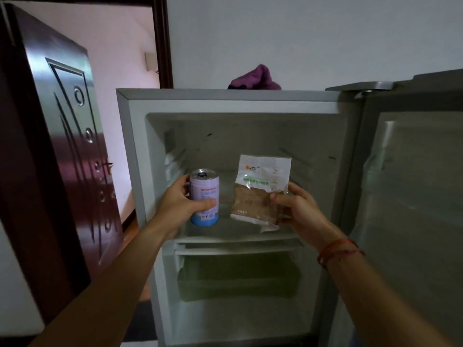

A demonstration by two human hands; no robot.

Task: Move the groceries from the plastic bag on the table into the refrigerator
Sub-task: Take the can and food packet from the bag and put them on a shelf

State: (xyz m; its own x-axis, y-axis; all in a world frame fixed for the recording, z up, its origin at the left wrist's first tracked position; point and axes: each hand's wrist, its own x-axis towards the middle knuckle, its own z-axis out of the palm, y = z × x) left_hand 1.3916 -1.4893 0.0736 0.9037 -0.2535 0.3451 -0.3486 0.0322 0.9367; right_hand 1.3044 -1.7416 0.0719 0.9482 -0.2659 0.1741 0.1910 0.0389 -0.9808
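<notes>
We are facing the open refrigerator (225, 95), its door (413, 196) swinging out on the right and filling that side of the view. On the left a dark red room door (62, 146) is standing open beside a doorway, close to the cabinet's left wall but not crossing the opening. A purple cloth (255, 77) is lying bunched on top of the cabinet, far behind the front edge. Nothing is standing between the hands and the upper compartment. Below the white shelf (238, 237) a clear drawer (238, 279) is sitting closed. The left hand (180, 204) is curling round a pale lilac can (204, 196), thumb across its front, holding it upright at the left front of the shelf; whether the base is touching the shelf we cannot tell. The right hand (298, 206) is pinching the right edge of a flat packet (260, 189), white above and clear over a brown slab below, holding it upright just right of the can and apart from it. A red string bracelet (338, 249) is circling the right wrist. Labels: the packet is carrying an orange dot with a small word beside it and a green band of writing, both too blurred to read; the can is showing a reddish strip of lettering, also unreadable.
</notes>
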